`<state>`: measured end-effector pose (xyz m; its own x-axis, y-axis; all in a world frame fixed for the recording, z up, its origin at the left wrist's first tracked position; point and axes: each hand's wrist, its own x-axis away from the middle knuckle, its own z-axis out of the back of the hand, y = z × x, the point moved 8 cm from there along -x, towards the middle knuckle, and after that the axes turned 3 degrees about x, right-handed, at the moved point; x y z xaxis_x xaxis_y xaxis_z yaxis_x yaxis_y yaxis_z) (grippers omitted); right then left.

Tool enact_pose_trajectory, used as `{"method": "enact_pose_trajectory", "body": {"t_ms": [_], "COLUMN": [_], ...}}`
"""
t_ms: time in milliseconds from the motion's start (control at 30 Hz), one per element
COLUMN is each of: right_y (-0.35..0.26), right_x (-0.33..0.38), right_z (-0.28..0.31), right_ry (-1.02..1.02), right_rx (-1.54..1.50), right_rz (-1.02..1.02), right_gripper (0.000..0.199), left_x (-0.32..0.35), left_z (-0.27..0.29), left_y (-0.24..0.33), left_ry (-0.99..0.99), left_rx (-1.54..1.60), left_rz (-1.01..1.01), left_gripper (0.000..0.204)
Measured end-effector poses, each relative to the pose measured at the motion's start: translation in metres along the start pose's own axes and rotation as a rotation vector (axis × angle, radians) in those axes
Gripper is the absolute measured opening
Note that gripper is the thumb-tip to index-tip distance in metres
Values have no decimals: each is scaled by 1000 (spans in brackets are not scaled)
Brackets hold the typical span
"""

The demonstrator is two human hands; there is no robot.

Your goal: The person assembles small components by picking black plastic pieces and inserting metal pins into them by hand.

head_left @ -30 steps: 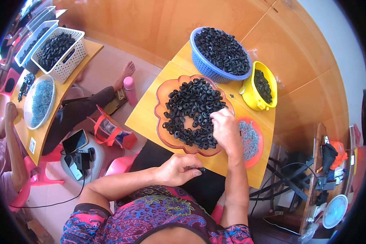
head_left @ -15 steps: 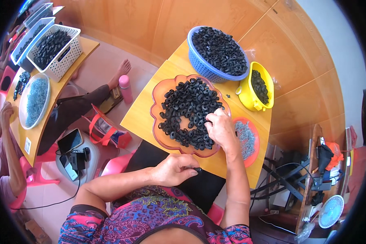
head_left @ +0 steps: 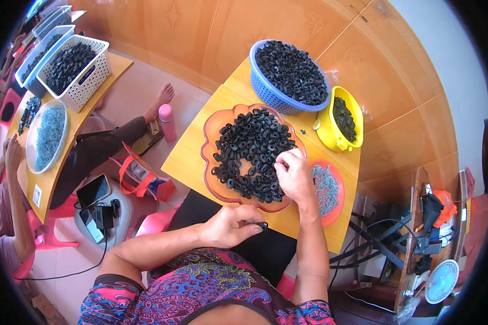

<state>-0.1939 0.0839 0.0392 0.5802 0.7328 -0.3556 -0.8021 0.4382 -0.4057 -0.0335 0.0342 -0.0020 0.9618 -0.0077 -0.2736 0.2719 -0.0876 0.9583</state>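
Pinching a small black ring-shaped plastic part [head_left: 262, 225] between thumb and fingertips, the left hand [head_left: 230, 226] hovers just off the near edge of the yellow wooden tabletop [head_left: 192, 154]. The part is too small to tell which way its axis points. The right hand [head_left: 294, 174] rests curled on the near right rim of the orange scalloped plastic tray [head_left: 210, 142], fingertips closed among the heap of black rings [head_left: 249, 151]; whether they grip one cannot be told. Just beside it lies a red plate of small metal pieces [head_left: 326, 189].

Single head-worn fisheye view, looking steeply down from above – close over the yellow table [head_left: 192, 157], edges bending toward the rim
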Motion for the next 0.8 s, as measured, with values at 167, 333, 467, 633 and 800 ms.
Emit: {"method": "enact_pose_trajectory", "body": {"t_ms": [167,333,467,633,800], "right_y": [1,-24,-42,-37,-38], "right_x": [37,73,84,93,95], "right_z": [7,9,5,-1,-7], "right_ry": [-167,-186,-178,-220,-218], "right_rx": [-804,-1102,-1164,-1087,-1167], "right_rz": [-345,-301,-338,-458,-490], "right_gripper": [4,10,8,6,7], "left_x": [1,-6,-5,-3,-2], "left_z": [3,3,5,3,3], "left_y": [-10,-12,-13,-16,-15], "left_ry": [73,57,58,52,50], "left_rx": [493,560,569,460,446], "left_rz": [212,255,261,249,253], "left_gripper": [10,10,10,10,10]}}
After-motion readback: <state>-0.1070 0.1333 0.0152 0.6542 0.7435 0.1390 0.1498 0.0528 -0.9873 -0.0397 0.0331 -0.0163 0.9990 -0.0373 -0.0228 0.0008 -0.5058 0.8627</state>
